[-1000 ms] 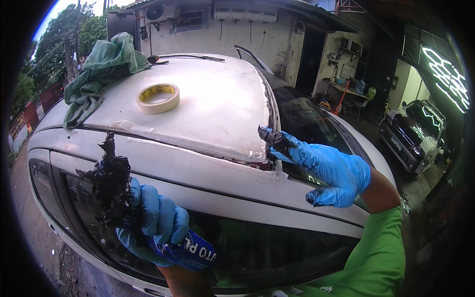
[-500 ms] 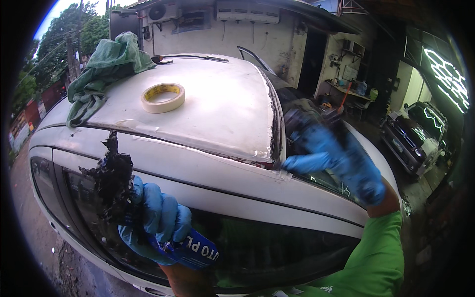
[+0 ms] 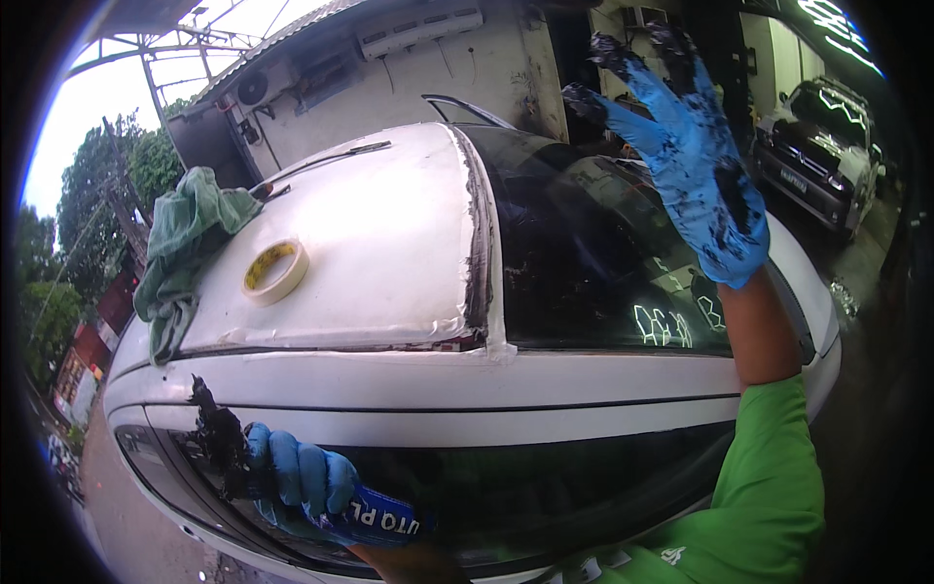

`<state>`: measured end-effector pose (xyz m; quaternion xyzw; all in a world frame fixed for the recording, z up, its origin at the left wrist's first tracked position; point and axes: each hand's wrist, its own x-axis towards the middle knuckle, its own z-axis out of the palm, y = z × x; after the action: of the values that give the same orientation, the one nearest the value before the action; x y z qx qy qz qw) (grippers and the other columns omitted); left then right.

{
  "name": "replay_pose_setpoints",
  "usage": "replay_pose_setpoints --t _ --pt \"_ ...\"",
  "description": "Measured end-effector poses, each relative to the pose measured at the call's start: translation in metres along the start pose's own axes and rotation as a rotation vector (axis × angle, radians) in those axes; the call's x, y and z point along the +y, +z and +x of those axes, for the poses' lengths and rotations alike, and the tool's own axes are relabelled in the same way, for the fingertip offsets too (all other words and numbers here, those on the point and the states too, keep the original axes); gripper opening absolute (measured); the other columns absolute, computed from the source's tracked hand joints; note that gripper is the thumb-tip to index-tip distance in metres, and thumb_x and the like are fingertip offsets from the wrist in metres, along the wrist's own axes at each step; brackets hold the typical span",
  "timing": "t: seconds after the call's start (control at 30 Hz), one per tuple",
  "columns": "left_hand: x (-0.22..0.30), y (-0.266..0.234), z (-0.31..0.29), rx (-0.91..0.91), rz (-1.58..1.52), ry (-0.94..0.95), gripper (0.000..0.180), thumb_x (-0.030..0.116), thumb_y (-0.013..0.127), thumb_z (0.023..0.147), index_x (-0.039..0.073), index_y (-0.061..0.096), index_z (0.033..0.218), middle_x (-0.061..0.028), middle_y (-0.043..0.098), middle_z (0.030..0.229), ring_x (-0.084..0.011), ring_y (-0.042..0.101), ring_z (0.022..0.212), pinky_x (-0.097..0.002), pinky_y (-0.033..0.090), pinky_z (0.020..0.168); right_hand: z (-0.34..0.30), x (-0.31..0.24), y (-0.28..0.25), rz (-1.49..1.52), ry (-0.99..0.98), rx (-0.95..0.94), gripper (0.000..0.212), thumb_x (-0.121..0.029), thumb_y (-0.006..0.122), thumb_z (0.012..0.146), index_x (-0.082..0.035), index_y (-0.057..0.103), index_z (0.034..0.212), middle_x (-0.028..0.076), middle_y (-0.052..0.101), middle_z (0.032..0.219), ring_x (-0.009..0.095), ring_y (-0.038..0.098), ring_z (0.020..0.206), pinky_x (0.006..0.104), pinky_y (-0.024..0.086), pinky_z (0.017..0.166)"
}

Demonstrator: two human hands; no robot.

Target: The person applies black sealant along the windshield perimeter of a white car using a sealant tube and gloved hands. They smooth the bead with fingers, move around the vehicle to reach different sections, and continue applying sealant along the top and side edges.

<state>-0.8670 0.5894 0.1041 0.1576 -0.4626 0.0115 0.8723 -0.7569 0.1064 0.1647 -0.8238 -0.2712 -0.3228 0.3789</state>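
In a blue glove, my left hand [image 3: 304, 477] grips a blue packet [image 3: 381, 516] with pale lettering, low beside the car's side window. Thick black sticky paste [image 3: 222, 438] bulges out of its far end, past my fist. My right hand [image 3: 693, 170], gloved too, is raised over the car's dark sloping glass [image 3: 574, 263], fingers spread and holding nothing. Black smears cover its fingertips and palm. Between the white roof [image 3: 379, 234] and the glass runs a rough edge [image 3: 477, 253] with dark material and ragged white strips.
A roll of masking tape [image 3: 275, 273] lies on the roof, with a crumpled green cloth [image 3: 195, 243] at its far left. Thin dark wiper-like rods [image 3: 331, 161] rest near the far roof edge. A dark vehicle [image 3: 817, 161] stands at the right; a wall [image 3: 438, 88] rises behind.
My right hand has lifted away from the roof corner, up and to the right, its fingers now spread. The left keeps its hold on the packet. The view has shifted and tilted.
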Motion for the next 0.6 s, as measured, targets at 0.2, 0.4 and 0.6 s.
replay_pose_setpoints --t 0.2,0.4,0.6 --pt "-0.001 0.009 -0.005 -0.088 0.055 -0.068 0.038 0.025 0.063 0.088 0.004 0.043 0.113 -0.0085 0.051 0.078 -0.0206 0.049 0.058 -0.0373 0.047 0.054 -0.004 -0.011 0.015 0.078 -0.096 0.039 0.087 -0.033 0.063 0.086 0.001 0.014 0.150 0.031 0.018 0.152 0.041 0.033 0.137 0.0474 0.029 0.109" --pt "-0.035 0.055 -0.035 0.281 0.131 -0.010 0.053 0.042 0.053 0.089 -0.002 0.045 0.118 -0.0056 0.043 0.075 -0.0149 0.042 0.057 -0.0297 0.038 0.051 -0.042 -0.098 0.015 0.196 -0.273 0.008 0.088 -0.031 0.064 0.086 -0.001 0.012 0.151 0.031 0.020 0.151 0.040 0.035 0.136 0.0485 0.030 0.109" --pt "-0.014 0.075 -0.138 0.742 0.733 -0.144 0.052 0.042 0.055 0.092 -0.003 0.049 0.118 -0.0104 0.052 0.074 -0.0195 0.048 0.058 -0.0344 0.041 0.052 -0.066 -0.190 0.095 0.614 -0.535 -0.314 0.089 -0.029 0.066 0.086 -0.003 0.010 0.151 0.031 0.022 0.151 0.040 0.037 0.135 0.0497 0.032 0.108"
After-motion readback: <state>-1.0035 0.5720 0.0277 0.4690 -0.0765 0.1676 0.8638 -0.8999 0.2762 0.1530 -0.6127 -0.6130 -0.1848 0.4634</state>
